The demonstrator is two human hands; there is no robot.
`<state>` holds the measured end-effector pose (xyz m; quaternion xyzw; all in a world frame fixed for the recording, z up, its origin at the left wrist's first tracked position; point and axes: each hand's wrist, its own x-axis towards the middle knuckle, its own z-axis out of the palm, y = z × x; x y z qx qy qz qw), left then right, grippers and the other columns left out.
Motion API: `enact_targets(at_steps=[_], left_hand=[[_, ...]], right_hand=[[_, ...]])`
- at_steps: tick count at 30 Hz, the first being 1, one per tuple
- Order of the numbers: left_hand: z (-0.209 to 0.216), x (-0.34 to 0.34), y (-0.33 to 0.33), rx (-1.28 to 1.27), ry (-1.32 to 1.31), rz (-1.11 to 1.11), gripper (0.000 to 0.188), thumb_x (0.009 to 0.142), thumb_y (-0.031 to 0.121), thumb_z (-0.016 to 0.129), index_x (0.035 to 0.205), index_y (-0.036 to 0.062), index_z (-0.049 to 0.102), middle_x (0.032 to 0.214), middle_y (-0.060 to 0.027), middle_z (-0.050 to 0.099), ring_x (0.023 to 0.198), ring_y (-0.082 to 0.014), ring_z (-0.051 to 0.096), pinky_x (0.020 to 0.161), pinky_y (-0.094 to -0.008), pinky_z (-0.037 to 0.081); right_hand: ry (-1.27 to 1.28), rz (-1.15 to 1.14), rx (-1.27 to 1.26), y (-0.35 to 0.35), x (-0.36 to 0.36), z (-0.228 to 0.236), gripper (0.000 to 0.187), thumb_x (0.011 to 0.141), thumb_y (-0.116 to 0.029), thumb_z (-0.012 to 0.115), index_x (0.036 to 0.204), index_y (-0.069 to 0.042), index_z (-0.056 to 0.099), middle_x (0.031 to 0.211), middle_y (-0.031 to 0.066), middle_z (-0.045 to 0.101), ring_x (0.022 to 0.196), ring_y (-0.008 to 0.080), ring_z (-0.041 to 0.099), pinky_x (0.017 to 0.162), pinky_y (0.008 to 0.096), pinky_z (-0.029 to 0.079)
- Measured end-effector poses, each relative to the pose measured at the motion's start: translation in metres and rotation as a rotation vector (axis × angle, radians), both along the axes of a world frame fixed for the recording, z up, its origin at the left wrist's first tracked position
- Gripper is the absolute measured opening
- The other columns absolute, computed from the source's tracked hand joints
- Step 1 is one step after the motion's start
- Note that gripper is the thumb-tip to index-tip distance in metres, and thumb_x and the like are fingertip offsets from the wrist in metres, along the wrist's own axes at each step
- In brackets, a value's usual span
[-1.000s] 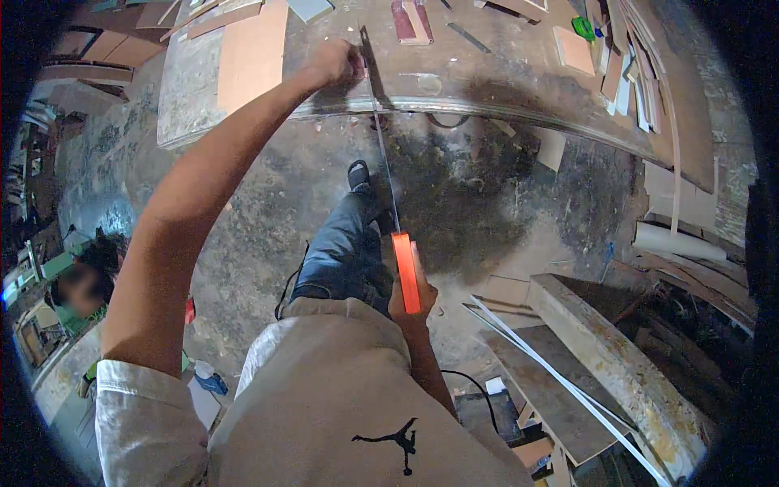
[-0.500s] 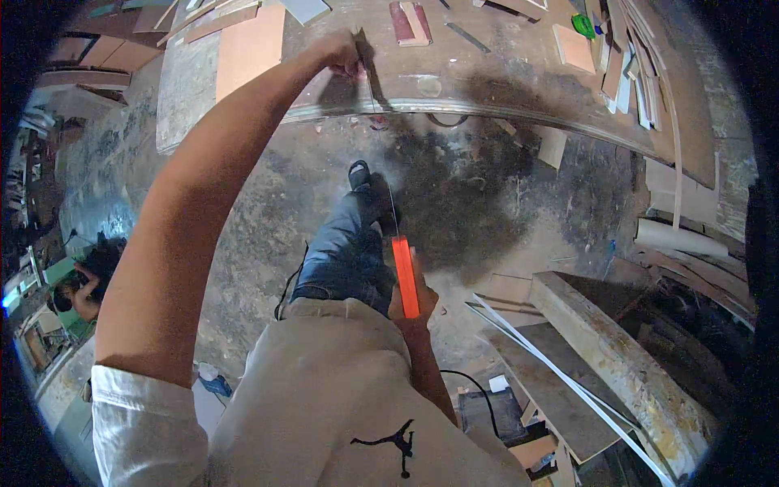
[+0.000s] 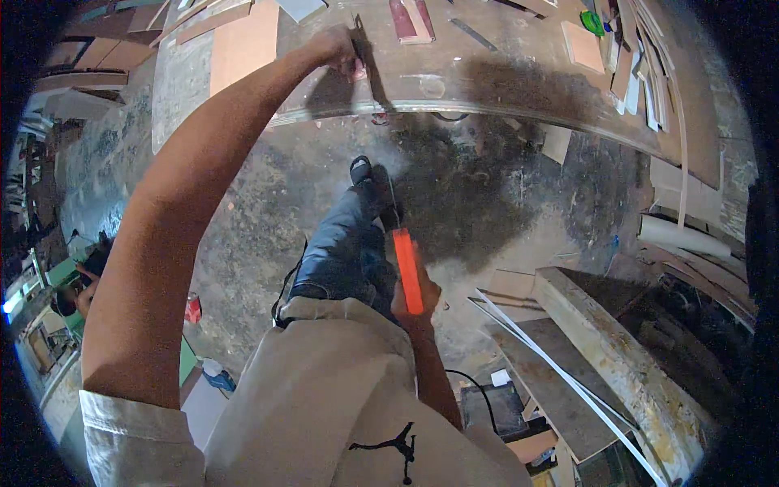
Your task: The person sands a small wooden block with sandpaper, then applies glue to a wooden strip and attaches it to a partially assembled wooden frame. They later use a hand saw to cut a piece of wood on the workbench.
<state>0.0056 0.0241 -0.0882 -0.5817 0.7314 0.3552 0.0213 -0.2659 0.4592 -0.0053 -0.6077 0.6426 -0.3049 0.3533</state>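
My right hand is wrapped round the orange handle of a handsaw, low in front of my body. Its thin blade shows nearly edge-on and points away toward the workbench; I cannot make out where it ends. My left arm reaches out over the bench's near edge. There my left hand is closed, its fingertips against a thin dark strip that lies in line with the saw. Shadow hides much of this strip.
On the bench are a pale board, a red block, a metal strip, a square board and several wood strips at the right. A rough beam and white strips stand at lower right. A person is at far left.
The orange saw handle has shifted slightly upward in view, toward the bench. My left hand stays at the same place by the strip; the view has moved a little.
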Motion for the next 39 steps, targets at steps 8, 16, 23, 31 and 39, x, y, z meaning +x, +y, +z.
enact_targets(at_steps=[8,16,23,31,39], left_hand=[[-0.016,0.0,-0.011,-0.153,-0.162,-0.166,0.027,0.059,0.032,0.082,0.071,0.0086,0.074,0.071,-0.0153,0.07,0.064,-0.0305,0.067,0.063,-0.0411,0.055],[0.01,-0.017,-0.004,-0.135,-0.097,-0.283,0.016,0.073,0.022,0.075,0.085,0.012,0.077,0.077,-0.0095,0.073,0.071,-0.0215,0.07,0.067,-0.0376,0.055],[-0.021,0.045,0.007,0.194,0.503,-0.116,0.01,0.075,0.016,0.077,0.085,0.0128,0.078,0.081,-0.0062,0.074,0.069,-0.0189,0.068,0.068,-0.0342,0.054],[0.016,-0.013,0.018,0.151,0.105,0.156,0.018,0.07,0.021,0.082,0.087,0.0151,0.077,0.079,-0.0089,0.074,0.062,-0.0175,0.068,0.057,-0.0355,0.056],[0.034,-0.033,0.02,-0.207,-0.264,-0.009,0.03,0.066,0.023,0.081,0.092,0.0084,0.073,0.085,-0.0157,0.073,0.072,-0.0302,0.072,0.067,-0.0435,0.058]], right_hand=[[0.035,0.004,0.045,-0.008,-0.019,0.003,0.06,0.08,-0.003,0.061,0.139,-0.005,0.052,0.081,0.0137,0.069,0.057,0.0284,0.063,0.056,0.0352,0.05],[0.04,-0.09,0.01,-0.013,-0.038,0.008,0.056,0.08,-0.01,0.068,0.135,-0.007,0.057,0.088,0.0151,0.07,0.063,0.0311,0.066,0.062,0.0377,0.052],[-0.14,0.011,-0.29,-0.066,0.017,0.005,0.053,0.089,-0.007,0.056,0.139,0.007,0.046,0.134,0.0211,0.058,0.116,0.0276,0.063,0.094,0.0333,0.051],[-0.336,-0.063,-0.271,-0.136,0.056,-0.008,0.06,0.081,0.005,0.048,0.14,0.005,0.046,0.14,0.0213,0.053,0.125,0.0277,0.058,0.101,0.0332,0.048],[-0.23,-0.041,-0.317,-0.147,0.062,-0.015,0.058,0.08,0.004,0.051,0.138,0.004,0.049,0.137,0.0199,0.056,0.102,0.0288,0.069,0.081,0.0336,0.056]])
